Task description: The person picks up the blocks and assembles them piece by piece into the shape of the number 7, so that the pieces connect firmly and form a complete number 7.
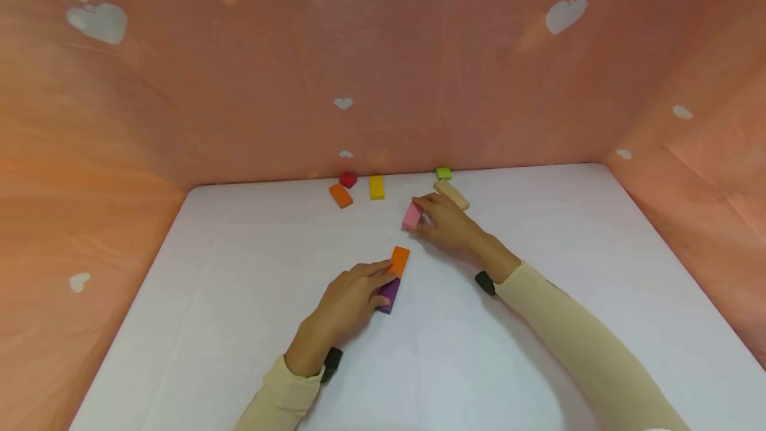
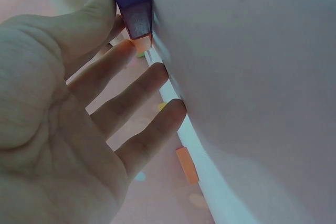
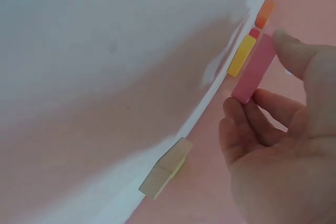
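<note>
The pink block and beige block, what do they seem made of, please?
Pink block: perhaps painted wood, given its even colour and smooth, matt look; plastic is possible. Beige block: probably bare wood, matt, given its pale, wood-like colour.

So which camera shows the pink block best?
The right wrist view: the pink block appears large, its long side mostly uncovered. The head view shows it small, partly covered by the right hand. In the left wrist view, I can't make it out.

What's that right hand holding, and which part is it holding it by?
The right hand pinches the pink block by its two opposite ends.
</note>
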Demonstrator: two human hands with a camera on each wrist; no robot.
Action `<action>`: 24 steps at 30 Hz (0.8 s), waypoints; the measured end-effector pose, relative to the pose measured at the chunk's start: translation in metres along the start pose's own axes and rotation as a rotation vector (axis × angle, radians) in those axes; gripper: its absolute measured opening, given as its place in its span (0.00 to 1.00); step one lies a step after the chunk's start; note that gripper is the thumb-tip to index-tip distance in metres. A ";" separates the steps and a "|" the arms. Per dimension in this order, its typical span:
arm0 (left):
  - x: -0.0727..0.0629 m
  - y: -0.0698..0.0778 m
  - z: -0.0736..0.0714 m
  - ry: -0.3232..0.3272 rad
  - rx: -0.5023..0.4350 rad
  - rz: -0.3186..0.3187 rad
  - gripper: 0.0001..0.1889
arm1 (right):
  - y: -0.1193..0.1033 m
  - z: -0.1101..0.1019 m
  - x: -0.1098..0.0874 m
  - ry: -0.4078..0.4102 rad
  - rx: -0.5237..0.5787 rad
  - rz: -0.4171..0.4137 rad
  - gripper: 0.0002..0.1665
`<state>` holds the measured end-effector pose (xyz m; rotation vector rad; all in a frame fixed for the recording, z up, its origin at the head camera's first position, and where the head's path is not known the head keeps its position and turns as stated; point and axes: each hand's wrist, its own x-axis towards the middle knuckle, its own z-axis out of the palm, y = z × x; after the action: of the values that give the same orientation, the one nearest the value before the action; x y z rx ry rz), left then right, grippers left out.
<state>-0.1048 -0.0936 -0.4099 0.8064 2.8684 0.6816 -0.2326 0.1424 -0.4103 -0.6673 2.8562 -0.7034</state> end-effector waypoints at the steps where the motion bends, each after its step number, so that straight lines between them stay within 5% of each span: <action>1: 0.001 0.001 0.001 0.000 0.000 0.003 0.26 | -0.001 -0.001 -0.004 0.000 0.001 -0.002 0.42; 14: 0.004 0.007 0.003 -0.015 0.005 0.004 0.26 | -0.007 -0.002 -0.034 -0.022 0.070 0.022 0.39; 24: 0.001 0.001 0.002 -0.009 -0.003 -0.004 0.26 | -0.013 0.007 -0.031 -0.053 0.130 0.041 0.43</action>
<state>-0.1054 -0.0916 -0.4108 0.8019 2.8594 0.6791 -0.1984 0.1435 -0.4099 -0.5973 2.7403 -0.8430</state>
